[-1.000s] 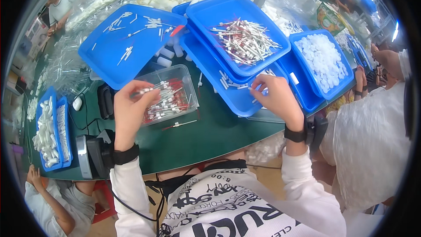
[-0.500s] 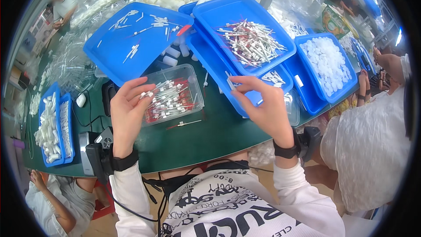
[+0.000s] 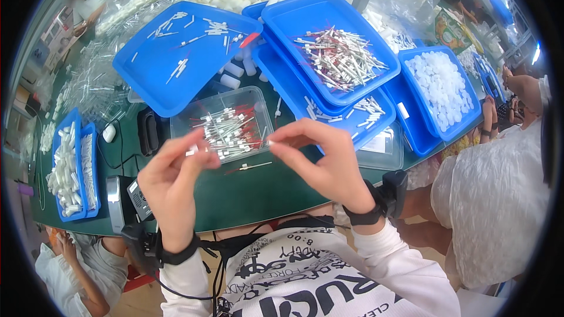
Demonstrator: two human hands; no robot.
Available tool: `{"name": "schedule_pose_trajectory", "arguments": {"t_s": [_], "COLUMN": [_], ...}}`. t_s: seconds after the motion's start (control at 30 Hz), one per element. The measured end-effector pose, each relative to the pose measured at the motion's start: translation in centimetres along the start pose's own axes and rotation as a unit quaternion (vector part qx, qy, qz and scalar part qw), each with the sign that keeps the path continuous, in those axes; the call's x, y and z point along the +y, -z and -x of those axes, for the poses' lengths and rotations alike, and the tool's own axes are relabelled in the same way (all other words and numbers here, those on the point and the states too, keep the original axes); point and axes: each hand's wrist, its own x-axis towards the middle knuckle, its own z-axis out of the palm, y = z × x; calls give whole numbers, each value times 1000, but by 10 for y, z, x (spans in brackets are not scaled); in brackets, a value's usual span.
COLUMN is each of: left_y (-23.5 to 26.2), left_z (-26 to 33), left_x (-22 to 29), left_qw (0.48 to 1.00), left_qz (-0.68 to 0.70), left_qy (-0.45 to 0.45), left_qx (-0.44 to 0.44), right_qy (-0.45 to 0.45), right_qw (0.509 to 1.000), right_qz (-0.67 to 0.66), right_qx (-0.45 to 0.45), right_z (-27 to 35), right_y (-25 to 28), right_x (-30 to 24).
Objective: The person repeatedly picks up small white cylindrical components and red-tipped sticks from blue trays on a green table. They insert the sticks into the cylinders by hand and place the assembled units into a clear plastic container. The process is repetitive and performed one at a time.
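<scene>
Left hand (image 3: 173, 185): is closing narrow, thumb against fingers, pinching a small white piece (image 3: 192, 150); blurred, detail not showing
Right hand (image 3: 323, 161): is pinching thumb to index, a pale stub (image 3: 270, 142) peeking out at the tips; rest hidden, cannot tell its full shape
Piece-to-stub: stub is sitting to the right of the white piece, well apart, both hovering by the near side of the clear box (image 3: 182, 118)
Long axis: cannot tell for either held item, both showing too little
White-and-red parts (image 3: 232, 132): are lying heaped in the box, beyond and between the hands
Loose part (image 3: 249, 167): is lying on the green table (image 3: 235, 199) just before the box, running roughly left to right; right fingertips are hovering near its right end
Left pose: is reaching up from the lower edge, fingers leaning right
Right pose: is angling in from the lower right, fingertips pointing left, wrist bending inward
</scene>
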Motion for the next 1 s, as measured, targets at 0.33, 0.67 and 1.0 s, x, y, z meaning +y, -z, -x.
{"name": "schedule_pose_trajectory", "arguments": {"t_s": [0.33,0.67,1.0], "left_y": [-16,-13,-3], "left_z": [52,58,52], "left_x": [-2,-6,-15], "left_qw": [972,978,992], "left_qz": [228,206,-32], "left_qy": [29,27,-49], "left_qx": [43,7,-108], "right_qy": [24,-92,137], "right_qw": [988,965,984], "right_qz": [-118,-234,97], "right_qx": [-98,-73,-66], "right_z": [23,37,37], "right_y": [3,0,0], "right_x": [-16,-11,-9]}}
